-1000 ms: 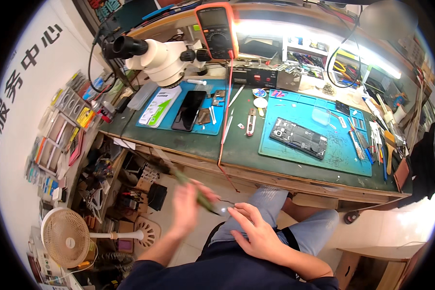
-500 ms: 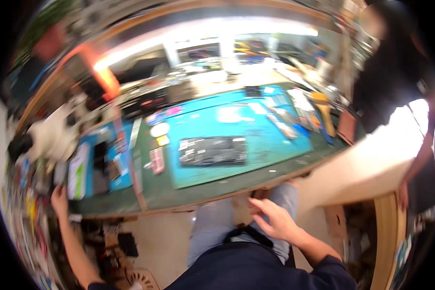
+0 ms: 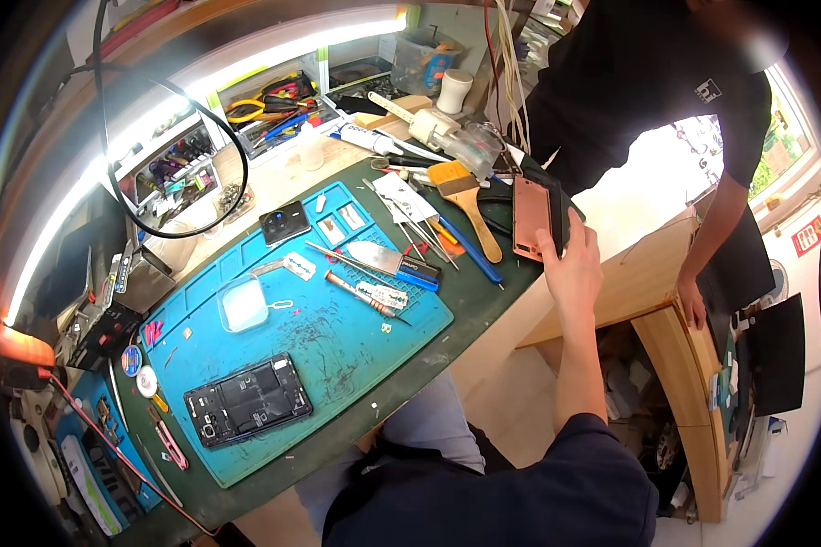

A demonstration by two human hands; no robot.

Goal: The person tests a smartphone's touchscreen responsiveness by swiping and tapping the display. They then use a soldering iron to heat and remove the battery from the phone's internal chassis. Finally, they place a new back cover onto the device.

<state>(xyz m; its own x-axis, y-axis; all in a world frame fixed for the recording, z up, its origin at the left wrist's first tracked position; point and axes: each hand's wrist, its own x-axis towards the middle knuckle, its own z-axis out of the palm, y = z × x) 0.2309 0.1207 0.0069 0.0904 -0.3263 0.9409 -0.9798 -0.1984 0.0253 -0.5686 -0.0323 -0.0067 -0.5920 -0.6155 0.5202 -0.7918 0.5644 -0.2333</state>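
Observation:
My right hand [image 3: 576,269] reaches over the bench's right edge, fingers stretched and apart. Its thumb overlaps the lower right edge of a copper-coloured phone-shaped panel [image 3: 531,217]; whether it presses on the panel I cannot tell. A dark case-like piece lies behind that panel. My left hand is out of view. On the blue work mat [image 3: 356,342] rests a black phone with its back off [image 3: 248,401]. A wood-handled brush [image 3: 465,205], a blue pen-like tool [image 3: 472,255] and several tweezers [image 3: 410,219] lie left of my right hand.
Screwdriver [image 3: 360,292], razor blade [image 3: 383,294] and clear square dish [image 3: 244,304] sit on the mat. A black cable loop [image 3: 169,235] hangs at upper left. Another person [image 3: 648,82] stands at the right, one hand beside a wooden cabinet [image 3: 675,365].
My view has swung to the right. My right hand has gone from above my lap to the copper-coloured panel. The left hand, earlier at the bench's left end, has left the view.

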